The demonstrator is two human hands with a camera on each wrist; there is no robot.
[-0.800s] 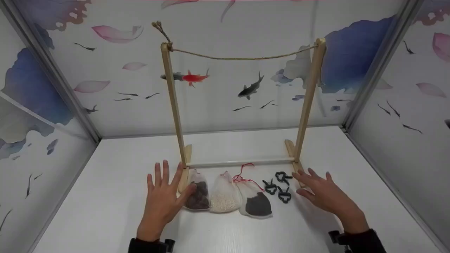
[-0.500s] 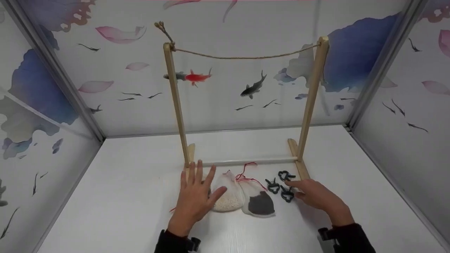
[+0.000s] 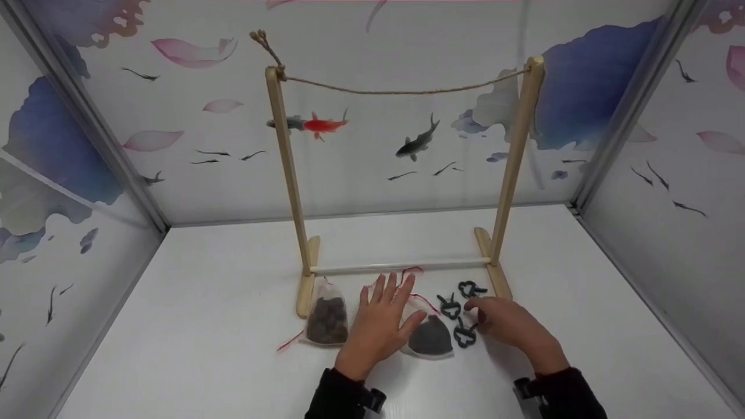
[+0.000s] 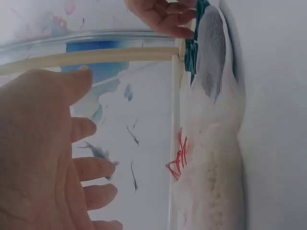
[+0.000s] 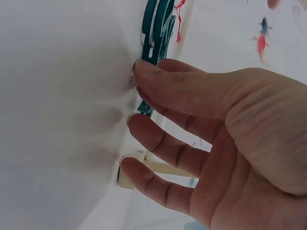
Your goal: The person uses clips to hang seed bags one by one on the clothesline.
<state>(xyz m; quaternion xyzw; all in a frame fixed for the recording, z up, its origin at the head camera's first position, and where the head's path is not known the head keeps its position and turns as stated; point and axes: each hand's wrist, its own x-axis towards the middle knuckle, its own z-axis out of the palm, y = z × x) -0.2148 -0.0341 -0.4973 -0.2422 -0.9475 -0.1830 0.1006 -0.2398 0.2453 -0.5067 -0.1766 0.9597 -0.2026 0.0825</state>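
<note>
My left hand, fingers spread and extended, hovers over the middle mesh bag of pale grains and hides most of it in the head view. At the lowest dark green spring clip, my right hand pinches near the handle between thumb and forefinger; the exact contact is partly hidden. Two similar clips, a middle clip and an upper clip, lie beside it. A bag of black material lies between the hands. Left of my left hand sits a bag of dark brown lumps.
A wooden frame stands behind the bags, with a left post, a right post and a white bottom rod. A twine sags between the post tops. Patterned panels enclose the white table.
My left hand has swept right, from the brown bag to the middle one. The right hand has moved left to the clips, its fingers curling, and the lowest clip has shifted down and left.
</note>
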